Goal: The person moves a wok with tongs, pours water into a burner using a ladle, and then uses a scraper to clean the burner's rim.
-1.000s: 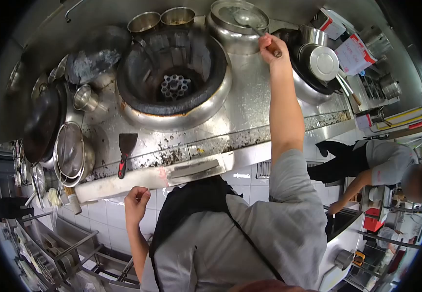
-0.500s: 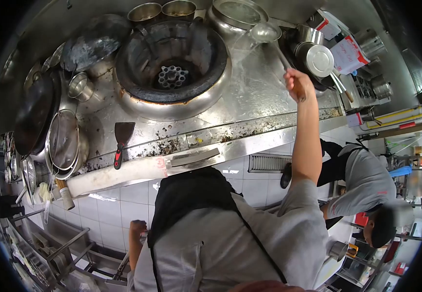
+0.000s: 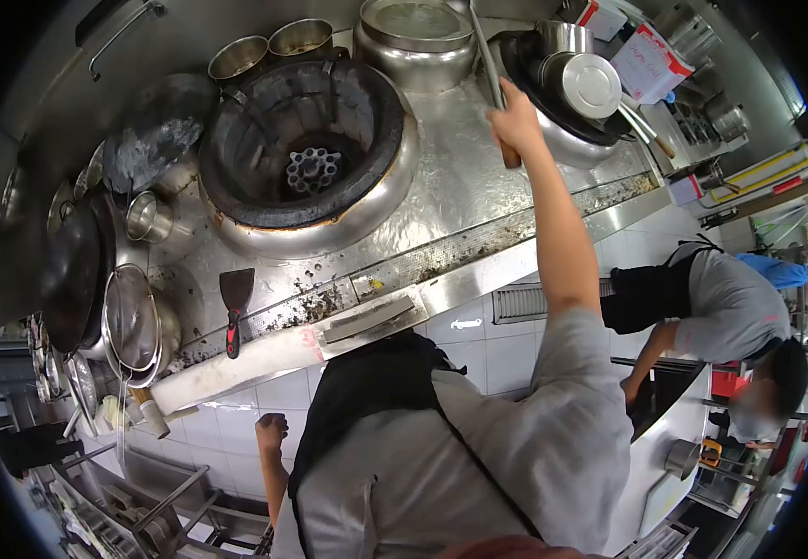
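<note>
My right hand (image 3: pixel 516 118) is closed round the long handle of a ladle (image 3: pixel 485 51). The handle's wooden end shows below my fist, and the ladle's bowl is out of view past the top edge. My left hand (image 3: pixel 272 429) hangs low beside my apron, over the tiled floor, with its fingers curled; nothing shows in it. A black-rimmed wok burner (image 3: pixel 306 154) is set in the steel counter, left of my right arm. Near the counter's front edge lies a scraper (image 3: pixel 235 303) with a red and black handle.
A lidded steel pot (image 3: pixel 420 37) stands at the back. Woks (image 3: pixel 75 270) and strainers (image 3: pixel 132 317) crowd the left end. To the right is a second burner with pots and a lid (image 3: pixel 591 86). A co-worker (image 3: pixel 734 303) bends over a work surface at the right.
My right hand has moved left and up with the ladle, whose bowl has left the view. The camera view has shifted. The co-worker's arm now reaches down to the work surface.
</note>
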Demonstrator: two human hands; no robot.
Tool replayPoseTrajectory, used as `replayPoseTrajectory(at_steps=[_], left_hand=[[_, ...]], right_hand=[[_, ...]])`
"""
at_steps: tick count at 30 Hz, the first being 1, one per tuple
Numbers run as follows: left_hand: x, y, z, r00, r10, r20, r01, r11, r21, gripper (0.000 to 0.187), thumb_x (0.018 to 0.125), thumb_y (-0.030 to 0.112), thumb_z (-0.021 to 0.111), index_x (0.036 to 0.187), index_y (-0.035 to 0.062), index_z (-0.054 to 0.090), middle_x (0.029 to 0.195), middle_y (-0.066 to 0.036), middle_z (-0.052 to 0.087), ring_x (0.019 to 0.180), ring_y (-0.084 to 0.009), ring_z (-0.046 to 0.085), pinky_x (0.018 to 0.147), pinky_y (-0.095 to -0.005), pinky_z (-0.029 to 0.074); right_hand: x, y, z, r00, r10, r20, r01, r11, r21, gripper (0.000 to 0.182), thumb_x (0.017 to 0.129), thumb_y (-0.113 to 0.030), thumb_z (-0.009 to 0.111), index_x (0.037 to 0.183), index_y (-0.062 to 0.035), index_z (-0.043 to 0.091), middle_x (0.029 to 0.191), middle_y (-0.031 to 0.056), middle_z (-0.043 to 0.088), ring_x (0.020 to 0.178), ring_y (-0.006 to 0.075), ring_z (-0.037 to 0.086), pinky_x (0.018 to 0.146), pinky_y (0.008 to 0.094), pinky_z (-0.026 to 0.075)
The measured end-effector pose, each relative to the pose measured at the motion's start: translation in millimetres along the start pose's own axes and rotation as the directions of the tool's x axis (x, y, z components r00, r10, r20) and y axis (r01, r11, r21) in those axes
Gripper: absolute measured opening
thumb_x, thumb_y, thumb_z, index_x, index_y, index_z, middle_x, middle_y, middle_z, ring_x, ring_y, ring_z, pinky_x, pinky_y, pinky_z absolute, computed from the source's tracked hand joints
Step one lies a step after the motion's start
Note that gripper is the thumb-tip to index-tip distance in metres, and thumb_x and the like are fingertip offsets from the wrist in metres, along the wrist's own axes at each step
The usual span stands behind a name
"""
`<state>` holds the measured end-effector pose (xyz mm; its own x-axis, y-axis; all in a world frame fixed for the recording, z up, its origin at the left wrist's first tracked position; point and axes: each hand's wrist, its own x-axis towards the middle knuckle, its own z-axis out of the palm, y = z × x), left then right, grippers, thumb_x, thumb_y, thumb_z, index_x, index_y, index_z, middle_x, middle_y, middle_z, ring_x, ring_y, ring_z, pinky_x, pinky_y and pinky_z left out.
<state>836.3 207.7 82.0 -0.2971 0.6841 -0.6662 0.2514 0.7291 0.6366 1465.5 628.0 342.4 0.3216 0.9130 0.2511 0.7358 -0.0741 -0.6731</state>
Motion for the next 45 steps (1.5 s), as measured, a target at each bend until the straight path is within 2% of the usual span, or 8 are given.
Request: replayPoseTrajectory(at_steps=[7,10,13,20,21,23,36,45], left_hand=[[-40,-17,8,0.995,0.052,-0.080,-0.053,0.999,-0.011,0.027,0.095,0.019,0.059,0.099,-0.0038,0.073,0.076,-0.010,0.070,0.064,-0.0195,0.065,0.056,-0.0333,0.052],[-11,-161,-7,0.897,0.416,0.151,-0.443,0.831,0.338,0.032,0.096,0.026,0.059,0.097,-0.0032,0.074,0.084,-0.017,0.074,0.071,-0.0262,0.069,0.063,-0.0412,0.054],[-28,-195,9,0.990,0.135,0.037,-0.140,0.935,0.327,0.042,0.096,0.035,0.058,0.097,-0.0030,0.074,0.093,-0.022,0.076,0.081,-0.0290,0.072,0.072,-0.0452,0.054],[-31,-232,14,0.797,0.576,0.184,-0.560,0.589,0.583,0.016,0.088,0.021,0.063,0.083,0.0090,0.072,0.077,-0.014,0.072,0.065,-0.0317,0.070,0.055,-0.0441,0.052],[-5,-245,21,0.988,0.057,0.146,-0.130,0.822,0.554,0.013,0.084,0.012,0.060,0.075,0.0059,0.068,0.067,-0.012,0.068,0.055,-0.0275,0.066,0.050,-0.0425,0.049],[-43,-104,27,0.994,0.099,-0.054,-0.099,0.995,0.008,0.021,0.085,0.016,0.057,0.072,0.0029,0.067,0.061,-0.009,0.063,0.050,-0.0190,0.061,0.046,-0.0361,0.047],[11,35,-4,0.965,-0.046,0.259,0.022,0.995,0.095,0.025,0.087,0.022,0.070,0.083,-0.0025,0.073,0.069,-0.008,0.068,0.060,-0.0155,0.063,0.055,-0.0299,0.049],[36,204,-30,0.511,0.766,-0.390,-0.545,0.639,0.543,0.024,0.089,0.025,0.074,0.089,0.0018,0.069,0.079,-0.018,0.070,0.070,-0.0347,0.067,0.068,-0.0461,0.053]], right_hand=[[105,9,78,0.978,0.148,0.148,-0.182,0.950,0.254,0.014,0.086,-0.009,0.066,0.094,0.0023,0.069,0.068,0.0128,0.068,0.057,0.0229,0.068,0.053,0.0390,0.054],[116,10,81,0.871,0.211,0.443,-0.477,0.577,0.663,0.021,0.097,-0.012,0.063,0.079,-0.0023,0.064,0.062,0.0061,0.062,0.057,0.0137,0.063,0.047,0.0297,0.051],[112,21,63,0.800,0.002,0.600,-0.600,-0.013,0.800,0.025,0.098,-0.007,0.063,0.075,-0.0051,0.053,0.064,0.0041,0.056,0.053,0.0128,0.056,0.047,0.0257,0.049],[39,34,14,0.771,-0.210,0.601,-0.610,-0.513,0.603,0.037,0.105,-0.008,0.054,0.130,0.0142,0.038,0.087,0.0072,0.050,0.060,0.0117,0.050,0.050,0.0245,0.044],[24,36,5,0.764,-0.207,0.611,-0.608,-0.548,0.574,0.039,0.105,-0.008,0.053,0.133,0.0139,0.038,0.087,0.0068,0.049,0.062,0.0113,0.049,0.050,0.0249,0.044],[-11,37,-13,0.768,-0.179,0.615,-0.608,-0.506,0.612,0.043,0.106,-0.010,0.053,0.138,0.0138,0.036,0.090,0.0072,0.049,0.064,0.0099,0.048,0.051,0.0247,0.044],[-220,36,-22,0.866,0.365,0.343,-0.495,0.722,0.483,0.054,0.093,-0.002,0.065,0.145,0.0014,0.053,0.071,0.0052,0.061,0.049,0.0117,0.056,0.039,0.0259,0.043],[-294,110,19,0.993,0.091,0.072,-0.059,0.931,-0.360,0.067,0.086,-0.007,0.071,0.150,-0.0100,0.052,0.068,0.0207,0.066,0.060,0.0361,0.067,0.059,0.0467,0.051]])
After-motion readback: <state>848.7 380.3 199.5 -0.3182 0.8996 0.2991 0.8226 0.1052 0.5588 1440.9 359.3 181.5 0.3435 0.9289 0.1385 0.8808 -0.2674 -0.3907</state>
